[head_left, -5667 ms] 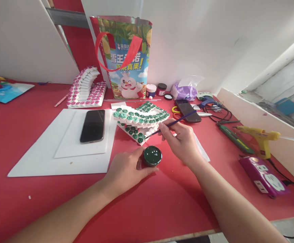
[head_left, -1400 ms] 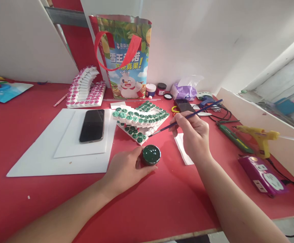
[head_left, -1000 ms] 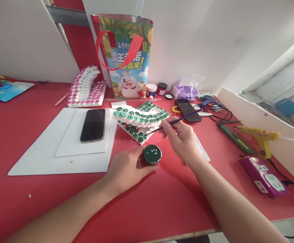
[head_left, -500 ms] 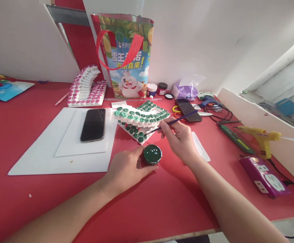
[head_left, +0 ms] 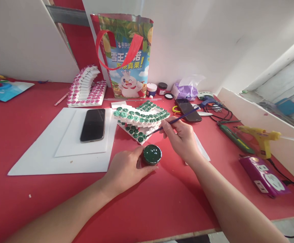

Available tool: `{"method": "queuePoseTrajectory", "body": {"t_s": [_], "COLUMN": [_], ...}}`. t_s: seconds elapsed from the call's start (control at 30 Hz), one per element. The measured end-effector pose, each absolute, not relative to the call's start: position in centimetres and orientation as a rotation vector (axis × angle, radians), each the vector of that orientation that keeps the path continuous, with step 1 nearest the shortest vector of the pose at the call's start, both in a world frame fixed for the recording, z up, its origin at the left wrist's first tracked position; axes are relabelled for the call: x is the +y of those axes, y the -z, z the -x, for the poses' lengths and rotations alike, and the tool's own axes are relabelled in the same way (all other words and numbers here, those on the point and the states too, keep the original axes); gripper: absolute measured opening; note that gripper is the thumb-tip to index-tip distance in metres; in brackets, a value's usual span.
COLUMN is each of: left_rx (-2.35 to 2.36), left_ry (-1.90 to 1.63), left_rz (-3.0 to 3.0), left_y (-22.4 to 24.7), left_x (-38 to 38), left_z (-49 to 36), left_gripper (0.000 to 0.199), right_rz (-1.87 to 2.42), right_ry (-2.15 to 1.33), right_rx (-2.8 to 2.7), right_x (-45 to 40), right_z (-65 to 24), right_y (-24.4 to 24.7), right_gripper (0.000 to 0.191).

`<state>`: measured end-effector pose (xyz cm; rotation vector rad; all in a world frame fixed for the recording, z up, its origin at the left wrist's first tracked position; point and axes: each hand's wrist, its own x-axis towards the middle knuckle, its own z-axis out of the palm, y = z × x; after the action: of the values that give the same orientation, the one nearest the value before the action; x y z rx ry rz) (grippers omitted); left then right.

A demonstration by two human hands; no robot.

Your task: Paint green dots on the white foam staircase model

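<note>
Resting on the red counter (head_left: 147, 209), the green-and-white model (head_left: 147, 120) is lying beyond both hands, its upper arc stretching left to right, the right hand (head_left: 184, 140) being nearer. The open green paint jar (head_left: 152, 154) is being encircled by the curled left hand (head_left: 123, 172), just near of the model's near corner. The thin brush (head_left: 179, 118) is being pinched between right fingertips, its tip being held at that corner.

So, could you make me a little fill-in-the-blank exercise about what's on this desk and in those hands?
The left hand holds an open jar of dark ____ paint.
The right hand grips a thin, dark-handled ____.
The carry handle on the tall bag is ____.
The glue gun nearest the purple box is mostly ____.

Missing words, in order: green; brush; red; yellow.
</note>
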<state>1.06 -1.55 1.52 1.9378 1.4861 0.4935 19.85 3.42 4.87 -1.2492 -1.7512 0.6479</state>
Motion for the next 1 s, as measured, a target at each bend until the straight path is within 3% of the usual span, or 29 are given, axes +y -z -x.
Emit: {"method": "queuePoseTrajectory", "body": {"t_s": [1.0], "left_rx": [1.481], "left_ry": [-0.499], "left_rz": [-1.928], "left_y": [-1.46], "left_x": [-1.53], "left_z": [-1.11], "left_gripper": [0.041], "right_rz": [1.17], "right_ry": [-0.717], "right_rx": [-1.784], "right_x": [3.42], "right_z": [-19.55], "right_y": [-4.52], "right_gripper": [0.031]}}
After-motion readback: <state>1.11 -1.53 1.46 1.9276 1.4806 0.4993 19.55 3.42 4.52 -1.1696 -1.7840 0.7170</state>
